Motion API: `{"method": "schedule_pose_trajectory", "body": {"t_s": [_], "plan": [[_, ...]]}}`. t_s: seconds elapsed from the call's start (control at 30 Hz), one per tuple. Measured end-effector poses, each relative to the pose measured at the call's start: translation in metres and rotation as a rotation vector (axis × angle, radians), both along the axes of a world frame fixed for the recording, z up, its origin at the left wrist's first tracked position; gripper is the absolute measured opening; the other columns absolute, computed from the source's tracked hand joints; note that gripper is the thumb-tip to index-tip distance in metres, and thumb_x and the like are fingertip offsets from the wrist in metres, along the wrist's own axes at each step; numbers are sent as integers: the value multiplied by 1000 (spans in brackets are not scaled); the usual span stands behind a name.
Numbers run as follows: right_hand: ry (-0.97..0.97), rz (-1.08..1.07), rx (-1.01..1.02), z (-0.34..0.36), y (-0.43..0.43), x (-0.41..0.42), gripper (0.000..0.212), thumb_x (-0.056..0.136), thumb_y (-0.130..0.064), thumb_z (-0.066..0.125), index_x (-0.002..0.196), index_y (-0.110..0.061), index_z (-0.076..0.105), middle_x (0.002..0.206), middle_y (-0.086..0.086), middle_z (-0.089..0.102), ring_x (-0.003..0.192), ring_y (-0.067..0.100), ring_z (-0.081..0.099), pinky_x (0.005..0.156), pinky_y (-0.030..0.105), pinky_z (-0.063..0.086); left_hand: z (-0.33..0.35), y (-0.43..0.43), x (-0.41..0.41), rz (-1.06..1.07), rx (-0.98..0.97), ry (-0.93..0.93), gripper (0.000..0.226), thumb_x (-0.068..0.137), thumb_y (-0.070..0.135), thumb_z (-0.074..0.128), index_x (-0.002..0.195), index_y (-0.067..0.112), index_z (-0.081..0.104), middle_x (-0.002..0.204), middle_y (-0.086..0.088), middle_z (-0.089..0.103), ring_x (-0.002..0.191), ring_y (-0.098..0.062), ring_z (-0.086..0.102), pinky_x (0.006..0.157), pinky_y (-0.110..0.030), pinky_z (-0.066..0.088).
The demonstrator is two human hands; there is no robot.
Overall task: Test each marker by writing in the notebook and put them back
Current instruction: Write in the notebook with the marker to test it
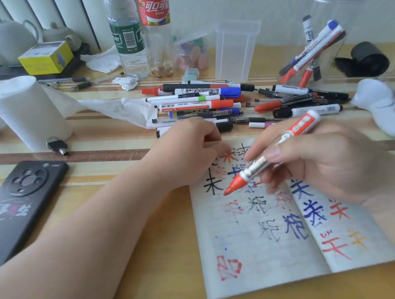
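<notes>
Over the open notebook (255, 254) on the counter (146, 281), a red marker (254, 168) was pinched in the right hand (331, 162), its uncapped tip at the left page. The left hand (191, 150) was rested on the notebook's upper corner with fingers curled; what its grip enclosed could not be told.

Markers (200, 106) lie behind the notebook (268, 253), phone (15, 206) left.

left hand (186, 148): fingertips curled under, any hold unclear
notebook (255, 254): top edge hidden under both hands
red marker (247, 171): barrel partly covered by right hand (331, 164); tip's contact with paper unclear
phone (16, 210): cut by left edge
marker pile (198, 104): label print too small to read
</notes>
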State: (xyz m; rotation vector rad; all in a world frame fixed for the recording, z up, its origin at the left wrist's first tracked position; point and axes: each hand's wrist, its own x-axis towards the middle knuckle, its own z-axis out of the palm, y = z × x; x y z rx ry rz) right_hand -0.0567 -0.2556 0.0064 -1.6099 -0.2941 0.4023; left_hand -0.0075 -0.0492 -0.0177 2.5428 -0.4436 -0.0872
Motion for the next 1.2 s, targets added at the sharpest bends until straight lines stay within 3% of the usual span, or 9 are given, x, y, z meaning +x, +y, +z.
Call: {"method": "schedule_pose_trajectory", "body": {"t_s": [0.13, 0.27, 0.4, 0.5, 0.6, 0.73, 0.9, 1.03, 1.2], "plan": [[12, 63, -125, -7, 7, 0, 15, 74, -8, 67, 87, -7, 75, 83, 16, 74, 78, 27, 72, 71, 31, 60, -2, 5, 1, -19, -11, -131, 18, 93, 42, 67, 106, 30, 62, 100, 14, 50, 92, -9, 49, 79, -25, 44], [-25, 52, -154, -7, 10, -2, 10, 73, -10, 73, 82, -9, 69, 82, 18, 74, 84, 35, 75, 80, 49, 62, 8, 25, -7, -109, -16, -145, 16, 91, 43, 69, 102, 35, 62, 95, 20, 53, 88, -1, 52, 73, -21, 39], [-66, 11, -159, -9, 18, -3, 7, 74, -8, 70, 78, -5, 66, 75, 16, 71, 79, 34, 74, 73, 53, 63, 10, 40, -13, -302, 98, 90, 30, 81, 51, 77, 108, 43, 67, 97, 23, 55, 90, 7, 54, 72, -12, 39], [-95, -23, -157, -11, 22, -4, 6, 73, -8, 70, 77, -5, 66, 75, 18, 72, 74, 36, 74, 68, 52, 63, 13, 43, -13, -348, 161, 188, 69, 56, 77, 78, 118, 54, 58, 106, 29, 49, 100, 8, 51, 85, -19, 46], [-114, -35, -169, -14, 25, -5, 9, 74, -10, 71, 82, -5, 70, 80, 19, 73, 74, 34, 74, 70, 48, 63, 15, 41, -11, -366, 261, 226, 93, 41, 82, 80, 126, 63, 48, 107, 33, 41, 104, 7, 41, 87, -22, 39], [-197, -30, -261, -15, 28, -7, 10, 74, -17, 72, 82, -12, 73, 78, 13, 75, 73, 29, 75, 70, 48, 62, 15, 37, -11, -359, 300, 233, 94, 42, 77, 83, 126, 69, 41, 107, 33, 36, 100, 4, 31, 86, -25, 33], [-230, -58, -305, -14, 32, -8, 12, 75, -19, 72, 82, -10, 72, 76, 15, 73, 70, 28, 75, 69, 56, 59, 13, 37, -9, -358, 310, 240, 98, 41, 79, 83, 129, 69, 40, 107, 35, 34, 110, -4, 39, 94, -30, 40], [-233, -37, -361, -12, 33, -9, 8, 75, -25, 72, 81, -19, 72, 74, 12, 73, 71, 31, 72, 71, 58, 56, 12, 35, -9, -346, 340, 241, 104, 40, 81, 82, 132, 70, 34, 111, 30, 35, 114, -6, 37, 96, -32, 42], [-248, -53, -436, -9, 37, -10, 8, 72, -27, 69, 78, -21, 69, 65, 8, 71, 64, 30, 69, 64, 56, 54, 13, 32, -9, -350, 369, 247, 106, 40, 81, 82, 132, 72, 30, 109, 29, 34, 113, -6, 36, 99, -33, 41]]}}
